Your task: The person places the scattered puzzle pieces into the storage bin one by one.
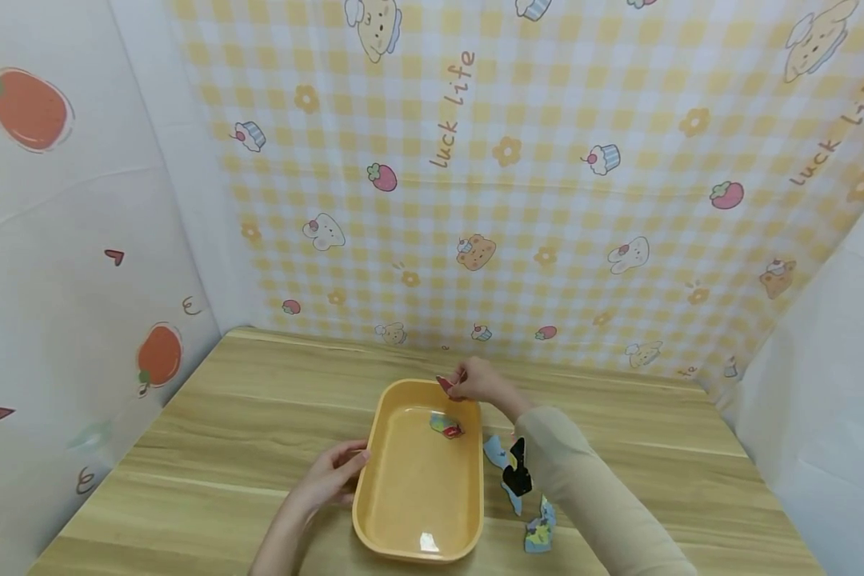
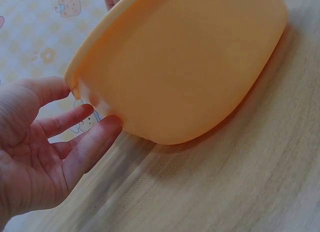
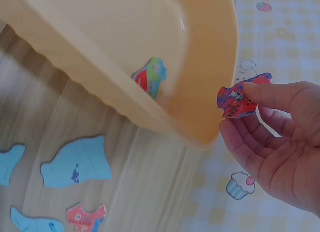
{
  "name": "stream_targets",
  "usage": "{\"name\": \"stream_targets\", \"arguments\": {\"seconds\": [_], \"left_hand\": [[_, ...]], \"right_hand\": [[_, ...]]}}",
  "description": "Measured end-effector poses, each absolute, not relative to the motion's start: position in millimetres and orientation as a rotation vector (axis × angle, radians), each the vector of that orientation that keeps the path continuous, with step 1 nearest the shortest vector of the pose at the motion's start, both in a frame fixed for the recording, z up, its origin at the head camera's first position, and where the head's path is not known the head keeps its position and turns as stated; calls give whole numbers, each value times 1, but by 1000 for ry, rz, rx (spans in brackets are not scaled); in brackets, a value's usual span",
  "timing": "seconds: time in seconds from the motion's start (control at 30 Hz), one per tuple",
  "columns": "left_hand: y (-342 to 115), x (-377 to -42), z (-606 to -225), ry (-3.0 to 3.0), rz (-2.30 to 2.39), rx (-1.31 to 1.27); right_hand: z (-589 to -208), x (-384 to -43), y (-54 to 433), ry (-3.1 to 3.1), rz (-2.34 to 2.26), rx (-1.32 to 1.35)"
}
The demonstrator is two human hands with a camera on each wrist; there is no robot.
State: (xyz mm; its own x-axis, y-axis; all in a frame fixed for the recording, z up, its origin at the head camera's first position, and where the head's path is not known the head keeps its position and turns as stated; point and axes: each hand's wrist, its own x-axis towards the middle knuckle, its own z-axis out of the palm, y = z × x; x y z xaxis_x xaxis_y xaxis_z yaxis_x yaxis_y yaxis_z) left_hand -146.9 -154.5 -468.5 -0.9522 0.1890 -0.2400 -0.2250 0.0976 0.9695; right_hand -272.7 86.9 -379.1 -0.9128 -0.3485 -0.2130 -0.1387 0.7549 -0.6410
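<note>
Over the far right corner of a yellow plastic basin point(image 1: 421, 480), my right hand point(image 1: 478, 380) pinches a red puzzle piece point(image 3: 239, 97) between thumb and fingers. The piece has an irregular outline and small printed pictures. Inside the basin, near its far end, lies a green, blue and red puzzle piece area point(image 3: 152, 76); whether it is one piece or several I cannot tell. Against the outer left wall of the basin, just below the rim, my left hand point(image 2: 47, 137) rests its fairly straight fingertips. In the left wrist view the basin's inside is hidden.
Right of the basin lie several loose pieces: a black one point(image 1: 518, 474), a light blue one point(image 3: 77, 162), a small red one point(image 3: 86, 218) and a yellow-and-blue one point(image 1: 540, 534). The right forearm passes over that side. A patterned cloth point(image 1: 432, 200) hangs behind the wooden table point(image 1: 259, 400).
</note>
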Motion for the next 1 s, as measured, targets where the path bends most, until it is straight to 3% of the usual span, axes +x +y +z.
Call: {"name": "stream_targets", "arguments": {"seconds": [0.57,1.0], "left_hand": [[-155,-146,-467,2073,1922,-38],[-153,-146,-467,2079,1935,-36]], "right_hand": [[-404,-258,45,2570,-902,-440],[-421,-261,24,2560,-756,-157]]}}
